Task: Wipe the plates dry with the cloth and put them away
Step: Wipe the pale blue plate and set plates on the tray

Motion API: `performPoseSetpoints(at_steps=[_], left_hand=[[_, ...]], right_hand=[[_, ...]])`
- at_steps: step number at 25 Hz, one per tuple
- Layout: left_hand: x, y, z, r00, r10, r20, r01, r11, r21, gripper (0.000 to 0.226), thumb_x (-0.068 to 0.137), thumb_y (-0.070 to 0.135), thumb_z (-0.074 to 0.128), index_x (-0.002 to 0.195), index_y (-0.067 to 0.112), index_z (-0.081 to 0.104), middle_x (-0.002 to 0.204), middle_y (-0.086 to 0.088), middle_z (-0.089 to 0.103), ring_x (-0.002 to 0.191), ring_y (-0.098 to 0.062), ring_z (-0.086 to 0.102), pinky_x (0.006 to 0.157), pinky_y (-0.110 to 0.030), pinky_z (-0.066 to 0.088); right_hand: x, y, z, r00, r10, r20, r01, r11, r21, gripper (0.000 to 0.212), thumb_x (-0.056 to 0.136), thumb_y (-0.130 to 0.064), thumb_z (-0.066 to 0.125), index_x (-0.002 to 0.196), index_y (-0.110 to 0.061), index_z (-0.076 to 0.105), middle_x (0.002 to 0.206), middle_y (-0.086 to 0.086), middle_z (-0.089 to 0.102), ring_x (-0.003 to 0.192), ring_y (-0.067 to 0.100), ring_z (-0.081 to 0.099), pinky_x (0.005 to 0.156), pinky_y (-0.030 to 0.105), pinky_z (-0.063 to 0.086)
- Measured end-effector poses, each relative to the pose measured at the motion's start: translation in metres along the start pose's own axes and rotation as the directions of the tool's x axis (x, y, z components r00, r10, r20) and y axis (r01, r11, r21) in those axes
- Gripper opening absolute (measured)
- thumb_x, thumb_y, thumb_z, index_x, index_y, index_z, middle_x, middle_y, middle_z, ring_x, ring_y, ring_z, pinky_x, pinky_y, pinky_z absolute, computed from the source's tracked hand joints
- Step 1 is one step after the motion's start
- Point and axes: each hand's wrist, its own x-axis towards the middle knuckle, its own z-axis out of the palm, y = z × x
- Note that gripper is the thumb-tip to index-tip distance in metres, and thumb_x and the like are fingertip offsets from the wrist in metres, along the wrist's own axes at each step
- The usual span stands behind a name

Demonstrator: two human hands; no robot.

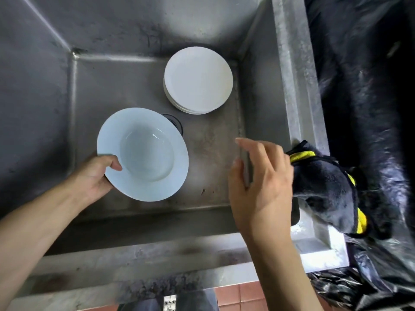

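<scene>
Over sink (pixel 139 223) | left hand (pixel 94 176) fingers pinching deep plate (pixel 143 153) rim | right hand (pixel 260 187) fingers spread, beside cloth (pixel 325 189)

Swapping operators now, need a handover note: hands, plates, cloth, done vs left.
Left hand grips the rim of a deep white plate, held over the sink.
Right hand is open, holding nothing, next to the dark cloth draped on the sink's right edge.
Stack of white plates sits in the sink's far right corner.
Done: one plate picked up.
Left: take the cloth, wipe this plate, put it away, then do the stack.
</scene>
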Motion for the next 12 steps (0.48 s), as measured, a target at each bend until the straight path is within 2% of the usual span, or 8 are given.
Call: performPoseSetpoints(at_steps=[2,5,7,9,10,12], left_hand=[[0.004,-0.003,-0.003,1.0,-0.005,0.009,0.004,1.0,0.013,0.064,0.058,-0.009,0.049,0.105,0.029,0.07,0.1,0.002,0.076,0.11,-0.029,0.065,0.069,-0.037,0.06],[0.008,-0.007,-0.005,0.999,-0.015,0.043,0.013,1.0,0.027,0.073,0.044,0.001,0.059,0.111,0.03,0.069,0.113,0.001,0.073,0.117,-0.029,0.063,0.072,-0.036,0.06],[0.01,-0.01,-0.004,0.997,-0.023,0.068,0.02,0.999,0.031,0.08,0.038,0.004,0.063,0.113,0.031,0.069,0.118,0.001,0.073,0.117,-0.027,0.064,0.071,-0.034,0.061],[0.011,-0.012,0.001,0.993,-0.025,0.111,0.022,0.999,0.03,0.078,0.039,0.004,0.062,0.112,0.031,0.071,0.118,0.002,0.074,0.115,-0.025,0.066,0.072,-0.034,0.061],[0.01,-0.013,0.005,0.991,-0.025,0.135,0.021,0.999,0.031,0.076,0.041,0.004,0.061,0.111,0.031,0.072,0.119,0.003,0.074,0.113,-0.025,0.068,0.073,-0.033,0.061],[0.01,-0.013,0.014,0.985,-0.016,0.171,0.009,0.999,0.042,0.075,0.042,0.003,0.06,0.111,0.029,0.073,0.121,0.002,0.074,0.111,-0.023,0.07,0.074,-0.032,0.061]], right_hand=[[-0.002,0.012,-0.007,0.999,0.004,-0.045,-0.009,0.991,-0.133,0.034,0.087,-0.013,0.066,0.12,-0.019,0.068,0.118,0.003,0.063,0.105,0.028,0.054,0.091,0.037,0.036],[-0.004,0.026,-0.016,0.992,0.073,-0.1,-0.092,0.975,-0.204,0.035,0.086,-0.011,0.068,0.12,-0.018,0.07,0.123,0.006,0.064,0.115,0.032,0.056,0.1,0.044,0.036],[-0.006,0.034,-0.024,0.975,0.126,-0.184,-0.176,0.942,-0.284,0.041,0.084,-0.02,0.068,0.125,-0.021,0.067,0.131,0.006,0.061,0.129,0.031,0.051,0.112,0.049,0.032],[-0.009,0.046,-0.031,0.946,0.252,-0.202,-0.315,0.861,-0.4,0.06,0.081,-0.038,0.07,0.138,-0.029,0.056,0.149,0.007,0.048,0.148,0.032,0.033,0.122,0.057,0.017],[-0.013,0.052,-0.033,0.925,0.34,-0.172,-0.381,0.817,-0.433,0.072,0.078,-0.043,0.073,0.145,-0.033,0.048,0.157,0.009,0.039,0.153,0.033,0.022,0.122,0.061,0.012],[-0.018,0.063,-0.034,0.887,0.449,-0.102,-0.444,0.773,-0.454,0.083,0.079,-0.036,0.076,0.153,-0.037,0.038,0.164,0.012,0.027,0.155,0.034,0.015,0.119,0.064,0.017]])
